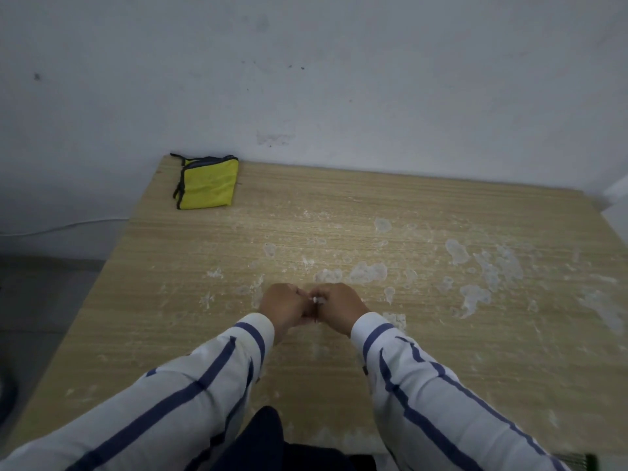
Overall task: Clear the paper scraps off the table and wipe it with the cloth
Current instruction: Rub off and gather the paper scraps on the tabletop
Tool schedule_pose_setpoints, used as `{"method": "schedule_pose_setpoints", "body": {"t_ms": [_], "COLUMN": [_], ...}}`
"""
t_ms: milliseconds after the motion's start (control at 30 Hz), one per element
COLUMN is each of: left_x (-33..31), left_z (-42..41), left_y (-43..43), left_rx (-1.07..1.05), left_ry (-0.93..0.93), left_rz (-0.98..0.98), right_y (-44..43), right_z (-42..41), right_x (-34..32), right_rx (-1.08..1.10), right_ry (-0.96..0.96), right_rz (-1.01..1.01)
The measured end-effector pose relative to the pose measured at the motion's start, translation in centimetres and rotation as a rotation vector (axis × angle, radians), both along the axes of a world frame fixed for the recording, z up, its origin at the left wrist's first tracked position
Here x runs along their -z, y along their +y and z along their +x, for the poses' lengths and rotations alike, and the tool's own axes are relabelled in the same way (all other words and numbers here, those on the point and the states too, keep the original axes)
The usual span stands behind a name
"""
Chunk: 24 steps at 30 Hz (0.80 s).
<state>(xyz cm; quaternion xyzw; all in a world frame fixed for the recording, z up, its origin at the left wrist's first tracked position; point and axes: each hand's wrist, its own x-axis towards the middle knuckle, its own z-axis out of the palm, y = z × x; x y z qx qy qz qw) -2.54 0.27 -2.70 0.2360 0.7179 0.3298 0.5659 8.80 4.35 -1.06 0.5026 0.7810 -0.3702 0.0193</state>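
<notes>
- The yellow cloth lies folded at the far left corner of the wooden surface, close to the wall.
- Your left hand is nearer you and to the right of the cloth, its fingers curled and pinching a small white paper scrap.
- Your right hand meets the left one and pinches the same scrap from the other side.
- White smears spread across the surface, well right of the cloth.

The head view looks forward and down across the table (wide-angle, close) toward the wall.
</notes>
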Motion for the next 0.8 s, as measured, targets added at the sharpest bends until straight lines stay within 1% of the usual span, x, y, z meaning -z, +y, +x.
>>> {"method": "schedule_pose_setpoints", "body": {"t_ms": [67, 133, 200, 400, 500, 600, 800], "left_x": [0.5, 0.6, 0.2, -0.5, -1.0, -1.2, -1.8], "left_z": [1.0, 2.2, 3.3, 5.2, 6.4, 8.4, 14.9], "left_y": [-0.6, -1.1, -1.4, -0.5, 0.2, 0.9, 3.8], "left_rx": [0.084, 0.102, 0.072, 0.167, 0.198, 0.199, 0.193], "left_ry": [0.1, 0.118, 0.119, 0.25, 0.252, 0.244, 0.215], "left_rz": [-0.006, 0.021, 0.067, 0.144, 0.157, 0.158, 0.163], "right_y": [-0.6, -1.1, -1.1, -0.5, 0.1, 0.7, 3.1], "right_z": [0.3, 0.7, 1.2, 3.4, 5.1, 7.4, 13.7], "right_x": [0.6, 0.9, 1.0, 1.0, 0.9, 0.8, 0.1], "right_rx": [-0.019, -0.009, 0.017, 0.145, 0.14, 0.12, 0.137], "right_ry": [-0.089, -0.145, -0.161, -0.06, -0.023, -0.034, -0.047], "right_rz": [0.003, 0.003, 0.023, 0.025, 0.044, 0.076, 0.106]}}
